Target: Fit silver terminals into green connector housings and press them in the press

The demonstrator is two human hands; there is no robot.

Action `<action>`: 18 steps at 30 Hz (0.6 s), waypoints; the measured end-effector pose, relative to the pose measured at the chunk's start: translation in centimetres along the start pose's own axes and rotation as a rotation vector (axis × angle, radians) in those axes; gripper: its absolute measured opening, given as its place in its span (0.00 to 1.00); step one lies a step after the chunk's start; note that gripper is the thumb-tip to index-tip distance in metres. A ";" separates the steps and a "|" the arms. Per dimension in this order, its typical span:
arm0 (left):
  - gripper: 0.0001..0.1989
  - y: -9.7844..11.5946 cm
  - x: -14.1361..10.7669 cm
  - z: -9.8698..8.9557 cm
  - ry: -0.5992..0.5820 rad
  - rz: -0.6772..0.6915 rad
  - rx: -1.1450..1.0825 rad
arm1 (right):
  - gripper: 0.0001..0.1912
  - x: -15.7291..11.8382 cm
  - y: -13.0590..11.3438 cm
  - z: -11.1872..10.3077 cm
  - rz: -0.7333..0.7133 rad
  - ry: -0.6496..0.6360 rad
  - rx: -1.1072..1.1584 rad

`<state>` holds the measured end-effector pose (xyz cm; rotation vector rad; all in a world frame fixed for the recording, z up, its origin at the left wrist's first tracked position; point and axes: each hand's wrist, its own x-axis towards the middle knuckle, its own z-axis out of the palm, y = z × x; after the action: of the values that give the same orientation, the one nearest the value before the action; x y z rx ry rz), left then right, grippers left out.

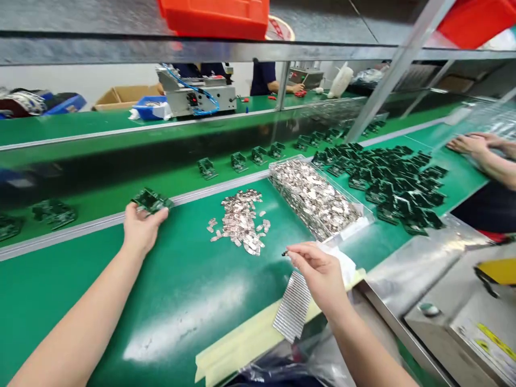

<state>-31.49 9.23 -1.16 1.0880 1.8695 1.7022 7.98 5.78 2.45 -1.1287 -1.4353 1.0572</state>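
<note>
My left hand (141,228) is closed on a dark green plastic part (150,200), held over the rail at the belt's near edge. Between the thumb and fingertips of my right hand (318,271) is a small dark piece (284,253), too small to name. Under that hand lies a ribbed silver sheet (293,306) on pale yellow tape (245,344). A loose pile of small flat metal pieces (242,217) rests on the green table (181,279) between my hands. Many more fill a clear tray (365,217) to the right.
A heap of dark green parts (391,183) lies right of the tray. Single parts stand along the green belt (177,185). A co-worker's hands (475,144) rest at the far right. A metal shelf (226,52) with red bins (215,16) crosses overhead, with a slanted post (397,70).
</note>
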 end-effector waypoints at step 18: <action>0.26 10.1 -25.6 14.0 -1.054 -0.215 -0.567 | 0.11 -10.2 -1.2 -4.3 0.087 0.297 0.035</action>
<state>-2.45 -1.11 0.40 1.1340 0.7459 1.0522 12.92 -4.18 2.42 -1.2728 -1.1388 0.9263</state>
